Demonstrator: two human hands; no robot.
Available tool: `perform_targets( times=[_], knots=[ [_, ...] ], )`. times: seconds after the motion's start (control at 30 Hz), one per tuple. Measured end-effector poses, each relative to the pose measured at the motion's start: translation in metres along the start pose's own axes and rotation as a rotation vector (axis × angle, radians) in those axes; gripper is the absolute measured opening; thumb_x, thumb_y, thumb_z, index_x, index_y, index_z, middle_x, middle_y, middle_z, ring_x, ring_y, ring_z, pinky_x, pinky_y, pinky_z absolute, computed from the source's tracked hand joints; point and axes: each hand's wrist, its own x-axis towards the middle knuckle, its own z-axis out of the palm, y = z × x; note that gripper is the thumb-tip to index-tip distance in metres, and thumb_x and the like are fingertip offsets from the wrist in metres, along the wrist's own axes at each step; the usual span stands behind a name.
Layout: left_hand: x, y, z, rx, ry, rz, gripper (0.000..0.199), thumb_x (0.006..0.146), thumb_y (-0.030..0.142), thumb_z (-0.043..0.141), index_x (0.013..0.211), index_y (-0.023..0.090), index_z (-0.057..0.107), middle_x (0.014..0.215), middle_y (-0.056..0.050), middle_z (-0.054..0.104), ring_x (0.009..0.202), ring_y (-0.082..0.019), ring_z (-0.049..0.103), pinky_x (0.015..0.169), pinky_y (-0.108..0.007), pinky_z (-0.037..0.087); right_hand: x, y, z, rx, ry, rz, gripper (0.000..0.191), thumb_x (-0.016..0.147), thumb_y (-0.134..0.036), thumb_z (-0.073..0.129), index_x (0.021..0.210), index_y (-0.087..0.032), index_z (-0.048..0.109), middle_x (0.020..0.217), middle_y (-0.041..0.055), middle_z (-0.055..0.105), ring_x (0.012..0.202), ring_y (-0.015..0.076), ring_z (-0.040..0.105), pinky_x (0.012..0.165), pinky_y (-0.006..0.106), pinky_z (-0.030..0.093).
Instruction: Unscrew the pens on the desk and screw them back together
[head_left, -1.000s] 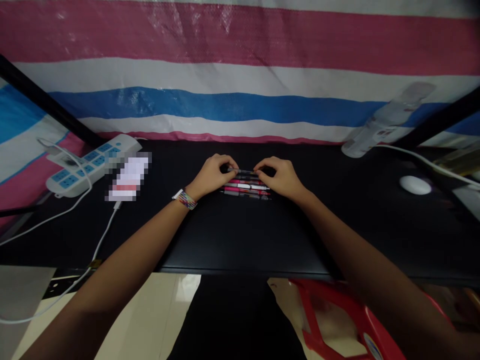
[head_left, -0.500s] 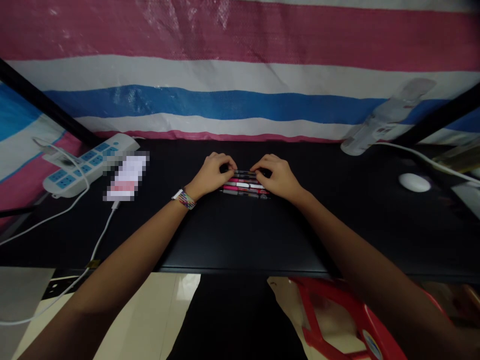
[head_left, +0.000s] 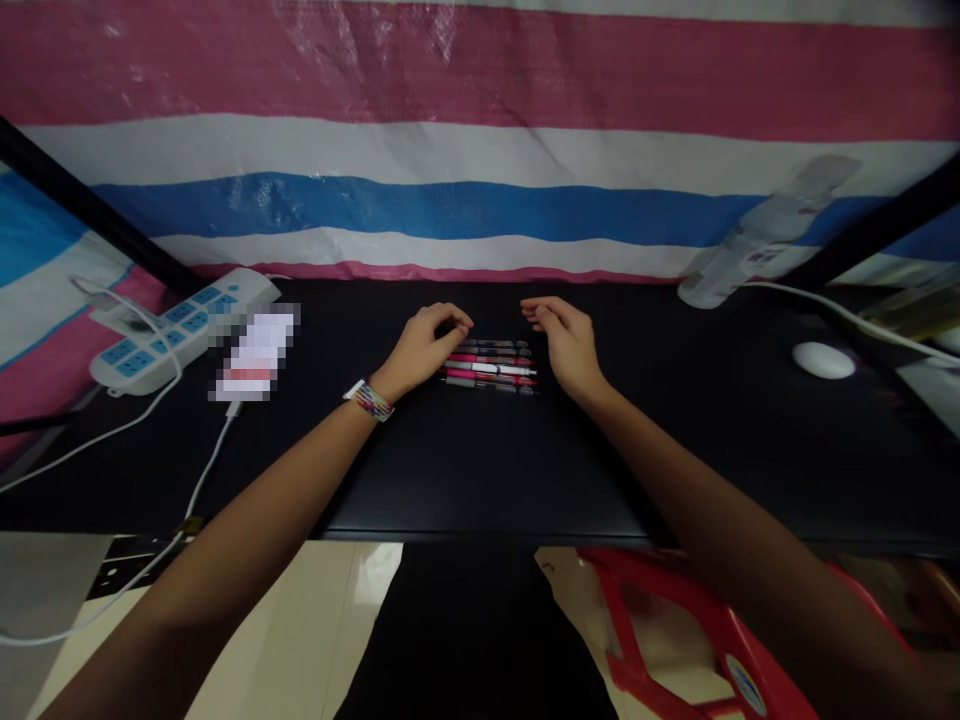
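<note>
Several pens [head_left: 491, 369] lie side by side in a row on the black table, pointing left to right. Among them are dark clear-barrelled ones, pink and red ones, and one with a white barrel. My left hand [head_left: 424, 350] rests at their left ends, thumb and index finger pinched at the end of a pen at the far side; the fingers partly hide those ends. A colourful woven band circles that wrist. Just beyond the right ends, my right hand [head_left: 571, 345] is raised apart from the pens, empty, with fingers loosely bent and open.
On the left, a power strip [head_left: 184, 330] and a blurred-out phone [head_left: 259, 355] lie with white cables. To the right are a clear bottle [head_left: 731, 255] and a white mouse [head_left: 823, 360]. Striped sheeting [head_left: 480, 210] hangs behind the table; a red stool [head_left: 675, 610] stands below.
My right hand has let go of the pens' right ends and drawn away to the right, uncovering those ends. My left hand has stayed at the left ends.
</note>
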Motion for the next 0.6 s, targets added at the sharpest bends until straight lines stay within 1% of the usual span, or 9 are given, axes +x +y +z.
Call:
perform_targets(
  times=[0.1,0.17,0.23,0.3,0.4,0.5,0.6],
  knots=[
    [-0.004,0.003,0.008,-0.159,0.087,-0.081,0.014,0.099,0.032,0.067,0.101,0.024,0.079,0.107,-0.007,0.082,0.103,-0.026,0.073,0.100,-0.042,0.054,-0.009,-0.003,0.007,0.060,0.076,0.081,0.018,0.099,-0.040,0.069,0.103,-0.031,0.084,0.114,0.0047,0.082,0.117,0.0287,0.071,0.113,0.049,0.052],
    [-0.006,0.006,0.013,-0.233,0.128,-0.122,0.014,0.099,0.033,0.067,0.101,0.023,0.077,0.105,-0.006,0.081,0.100,-0.025,0.072,0.098,-0.042,0.055,-0.017,-0.008,0.012,0.089,0.088,0.105,0.017,0.098,-0.036,0.069,0.105,-0.032,0.084,0.116,0.0045,0.082,0.121,0.0288,0.069,0.115,0.049,0.052],
    [-0.008,0.012,0.019,-0.286,0.140,-0.137,0.015,0.099,0.034,0.068,0.102,0.023,0.077,0.105,-0.006,0.081,0.101,-0.025,0.072,0.098,-0.041,0.055,-0.024,-0.013,0.018,0.085,0.075,0.096,0.019,0.098,-0.035,0.068,0.107,-0.031,0.084,0.119,0.0053,0.082,0.124,0.0293,0.069,0.118,0.049,0.050],
    [-0.009,0.018,0.023,-0.345,0.127,-0.141,0.015,0.098,0.034,0.069,0.103,0.023,0.078,0.105,-0.006,0.080,0.103,-0.024,0.073,0.098,-0.040,0.056,-0.028,-0.017,0.023,0.054,0.038,0.075,0.021,0.098,-0.036,0.068,0.108,-0.030,0.084,0.122,0.0057,0.082,0.124,0.0293,0.069,0.119,0.049,0.048],
    [-0.009,0.026,0.025,-0.387,0.120,-0.137,0.015,0.098,0.033,0.069,0.098,0.022,0.079,0.101,-0.006,0.080,0.103,-0.024,0.074,0.098,-0.039,0.057,-0.027,-0.017,0.028,0.027,-0.010,0.050,0.023,0.098,-0.039,0.065,0.108,-0.029,0.084,0.121,0.0058,0.082,0.118,0.0283,0.071,0.113,0.048,0.052],
    [-0.008,0.029,0.025,-0.399,0.151,-0.154,0.014,0.098,0.029,0.068,0.092,0.022,0.078,0.097,-0.005,0.079,0.102,-0.024,0.073,0.098,-0.038,0.058,-0.021,-0.013,0.029,-0.014,-0.027,0.044,0.024,0.098,-0.041,0.065,0.105,-0.027,0.084,0.110,0.0052,0.083,0.108,0.0274,0.071,0.104,0.046,0.056],
    [-0.006,0.030,0.024,-0.406,0.170,-0.161,0.016,0.098,0.026,0.067,0.087,0.022,0.078,0.094,-0.005,0.078,0.100,-0.023,0.073,0.097,-0.038,0.059,-0.013,-0.010,0.028,-0.055,-0.051,0.035,0.024,0.100,-0.040,0.063,0.101,-0.027,0.083,0.105,0.0045,0.083,0.106,0.0270,0.072,0.102,0.045,0.056]
  ],
)
